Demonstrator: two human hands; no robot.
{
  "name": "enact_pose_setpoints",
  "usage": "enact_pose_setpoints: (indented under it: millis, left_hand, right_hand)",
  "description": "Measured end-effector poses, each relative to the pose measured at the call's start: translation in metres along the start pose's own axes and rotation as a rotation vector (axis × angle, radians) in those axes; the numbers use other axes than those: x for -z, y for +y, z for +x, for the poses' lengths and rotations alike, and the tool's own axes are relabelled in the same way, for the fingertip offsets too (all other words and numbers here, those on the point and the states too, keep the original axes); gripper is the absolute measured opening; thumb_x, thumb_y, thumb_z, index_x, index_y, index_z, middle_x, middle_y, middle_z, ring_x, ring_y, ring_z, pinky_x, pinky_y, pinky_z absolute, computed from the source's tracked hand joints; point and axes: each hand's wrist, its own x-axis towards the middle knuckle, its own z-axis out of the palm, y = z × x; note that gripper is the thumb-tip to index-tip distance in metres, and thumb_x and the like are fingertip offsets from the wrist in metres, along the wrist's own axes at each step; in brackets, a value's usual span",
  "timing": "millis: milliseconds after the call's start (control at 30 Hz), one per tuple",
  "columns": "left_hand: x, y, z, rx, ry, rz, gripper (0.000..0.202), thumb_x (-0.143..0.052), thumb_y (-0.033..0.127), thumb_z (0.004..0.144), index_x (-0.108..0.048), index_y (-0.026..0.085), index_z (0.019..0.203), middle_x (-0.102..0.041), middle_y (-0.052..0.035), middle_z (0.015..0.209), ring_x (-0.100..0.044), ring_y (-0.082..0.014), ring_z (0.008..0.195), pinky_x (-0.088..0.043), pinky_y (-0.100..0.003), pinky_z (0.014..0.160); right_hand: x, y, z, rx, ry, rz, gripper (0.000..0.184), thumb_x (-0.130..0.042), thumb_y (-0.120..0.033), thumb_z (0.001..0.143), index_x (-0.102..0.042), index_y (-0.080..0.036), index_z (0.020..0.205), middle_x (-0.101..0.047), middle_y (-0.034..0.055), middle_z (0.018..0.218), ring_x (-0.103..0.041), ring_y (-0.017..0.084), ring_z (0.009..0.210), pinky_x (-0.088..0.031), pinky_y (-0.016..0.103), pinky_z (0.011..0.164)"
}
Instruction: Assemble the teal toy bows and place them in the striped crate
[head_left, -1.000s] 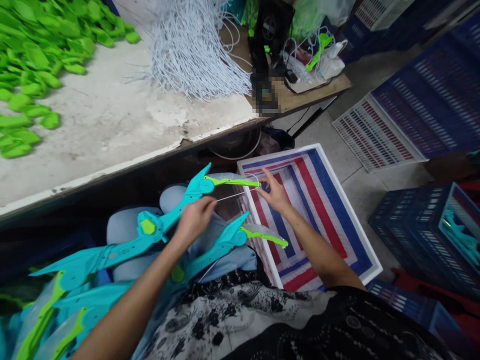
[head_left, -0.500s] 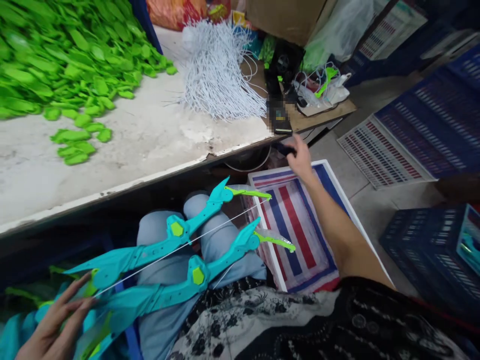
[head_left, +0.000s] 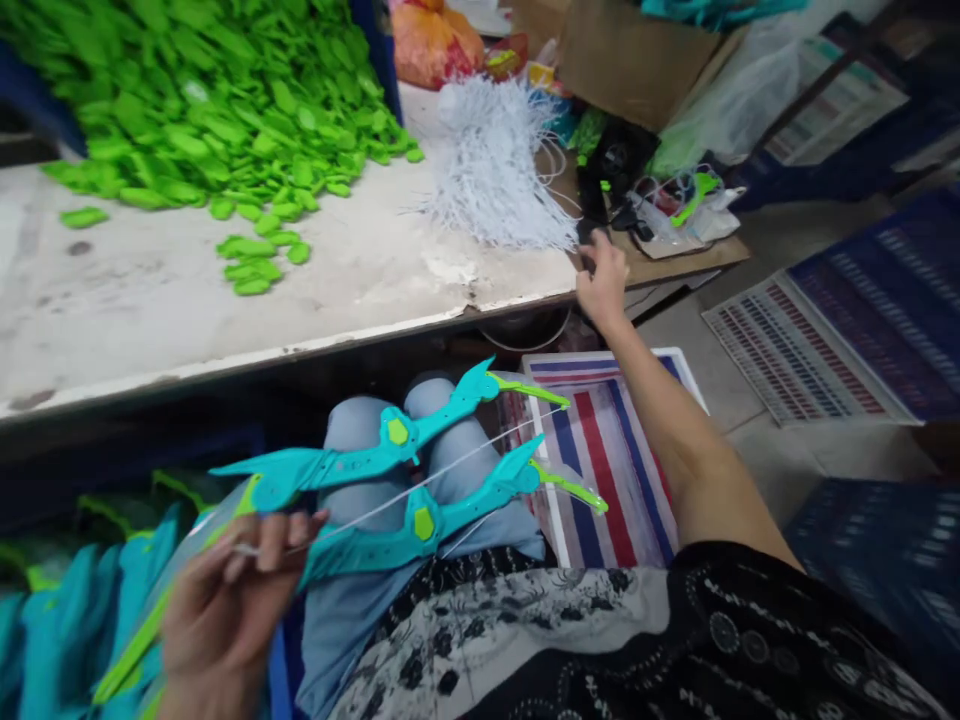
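Two turquoise toy bows with lime green hexagons and tips lie across my lap, the far bow [head_left: 397, 432] and the near bow [head_left: 424, 522]. My left hand [head_left: 232, 600] is closed on the white bowstring [head_left: 457, 465], fingers curled around it near the left end of the far bow. That string runs to the far bow's right green tip. At the table's right corner is my right hand [head_left: 604, 282], its fingers bent beside dark items and the white cord ends. Whatever it grips is hidden.
Lime green plastic pieces [head_left: 247, 110] are heaped on the white table [head_left: 360, 275], beside a bundle of white cords [head_left: 499, 165]. A striped-lined white crate [head_left: 600, 460] stands right of my legs. More turquoise bows [head_left: 90, 610] are stacked lower left. Blue crates [head_left: 885, 300] stand on the right.
My left hand has lifted and moved right, now gripping the bowstring. My right hand has risen from below the table edge to its corner; the dark object it held no longer shows clearly.
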Motion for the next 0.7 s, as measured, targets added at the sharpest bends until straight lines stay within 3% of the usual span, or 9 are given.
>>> enact_pose_setpoints:
  millis: [33,100,233,300,400,467,567,633,700]
  left_hand:
    - [-0.010,0.003,-0.003,0.099,-0.006,-0.241,0.045,-0.046,0.053,0.082,-0.046,0.025,0.046,-0.037,0.0007,0.043,-0.049,-0.0157,0.054,-0.056,-0.046,0.078]
    - [-0.029,0.004,-0.012,0.227,-0.050,-0.563,0.036,-0.067,0.047,0.071,-0.051,0.024,0.049,-0.046,0.0024,0.048,-0.052,-0.0145,0.057,-0.056,-0.043,0.080]
    - [-0.051,-0.006,-0.032,0.305,-0.112,-0.580,0.021,-0.080,0.035,0.063,-0.070,0.022,0.076,-0.069,-0.0013,0.070,-0.066,-0.0193,0.076,-0.052,-0.041,0.088]
    - [-0.054,-0.012,-0.040,0.352,-0.125,-0.575,0.029,-0.081,0.032,0.063,-0.070,0.021,0.088,-0.071,-0.0020,0.070,-0.067,-0.0196,0.074,-0.052,-0.040,0.088]
    - [-0.055,-0.016,-0.047,0.399,-0.191,-0.539,0.027,-0.080,0.032,0.066,-0.069,0.017,0.084,-0.072,-0.0050,0.071,-0.068,-0.0200,0.075,-0.053,-0.035,0.081]
    - [-0.055,-0.016,-0.049,0.403,-0.222,-0.516,0.022,-0.077,0.033,0.071,-0.065,0.016,0.077,-0.071,-0.0050,0.070,-0.068,-0.0182,0.073,-0.053,-0.031,0.076]
    - [-0.050,-0.017,-0.049,0.360,-0.180,-0.541,0.021,-0.074,0.034,0.074,-0.061,0.017,0.076,-0.066,-0.0007,0.062,-0.061,-0.0119,0.056,-0.050,-0.024,0.060]
    - [-0.042,-0.017,-0.048,0.291,-0.068,-0.549,0.022,-0.076,0.034,0.072,-0.062,0.017,0.076,-0.062,0.0004,0.058,-0.055,-0.0094,0.050,-0.043,-0.018,0.048]
    - [-0.029,-0.016,-0.047,0.182,0.105,-0.543,0.022,-0.077,0.033,0.070,-0.064,0.017,0.075,-0.060,0.0005,0.056,-0.053,-0.0090,0.050,-0.039,-0.017,0.046]
  right_hand:
    - [-0.008,-0.025,-0.017,0.128,-0.039,0.052,0.053,-0.047,-0.009,0.078,-0.048,-0.016,0.130,-0.062,0.0119,0.119,-0.044,0.030,0.118,-0.032,0.049,0.098]
    - [-0.030,-0.084,-0.057,0.411,-0.196,0.177,0.035,-0.046,-0.014,0.082,-0.060,-0.017,0.114,-0.064,0.0108,0.112,-0.049,0.027,0.112,-0.034,0.045,0.096]
    - [-0.076,-0.211,-0.146,0.907,-0.503,0.403,0.025,-0.046,-0.021,0.088,-0.065,-0.019,0.104,-0.065,0.0080,0.112,-0.049,0.025,0.112,-0.034,0.043,0.095]
    - [-0.095,-0.268,-0.183,1.024,-0.605,0.436,0.025,-0.048,-0.027,0.090,-0.063,-0.019,0.108,-0.064,0.0091,0.115,-0.048,0.026,0.113,-0.035,0.042,0.095]
    - [-0.115,-0.331,-0.221,1.070,-0.695,0.338,0.035,-0.051,-0.035,0.090,-0.056,-0.019,0.121,-0.058,0.0136,0.122,-0.049,0.028,0.110,-0.041,0.042,0.086]
    - [-0.126,-0.357,-0.235,1.088,-0.689,0.233,0.033,-0.045,-0.029,0.093,-0.052,-0.022,0.124,-0.053,0.0140,0.127,-0.049,0.028,0.108,-0.044,0.044,0.082]
    - [-0.138,-0.371,-0.233,1.126,-0.727,0.133,0.034,-0.036,-0.020,0.095,-0.054,-0.024,0.124,-0.054,0.0113,0.125,-0.050,0.030,0.107,-0.046,0.045,0.079]
    - [-0.137,-0.367,-0.220,1.104,-0.808,0.138,0.038,-0.036,-0.019,0.094,-0.052,-0.026,0.128,-0.058,0.0096,0.119,-0.052,0.029,0.104,-0.047,0.043,0.078]
    - [-0.128,-0.358,-0.202,1.060,-0.924,0.203,0.046,-0.043,-0.018,0.090,-0.047,-0.028,0.135,-0.062,0.0076,0.115,-0.056,0.025,0.097,-0.047,0.036,0.075]
